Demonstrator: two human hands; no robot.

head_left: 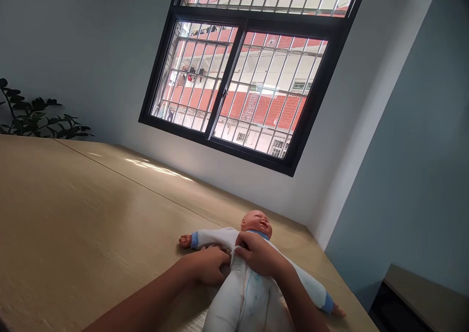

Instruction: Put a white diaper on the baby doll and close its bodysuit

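Note:
A baby doll [257, 223] lies face up on the table, its head toward the window. It wears a white long-sleeved outfit [252, 298] with blue cuffs and a blue collar, and both its arms are spread out. My right hand [258, 254] is closed at the doll's chest, thumb and fingers pinching a fold of the white cloth. Against the doll's side, below its outstretched arm, my left hand [210, 263] is curled at the garment's edge. Some of its fingertips are hidden by the cloth. The doll's lower end runs out of view.
The wooden table [91, 224] spreads wide to the left, with a seam across it. A barred window [238, 87] is in the wall behind. A leafy plant [36, 114] stands beyond the far left edge. At the lower right is a dark-fronted cabinet [421, 298].

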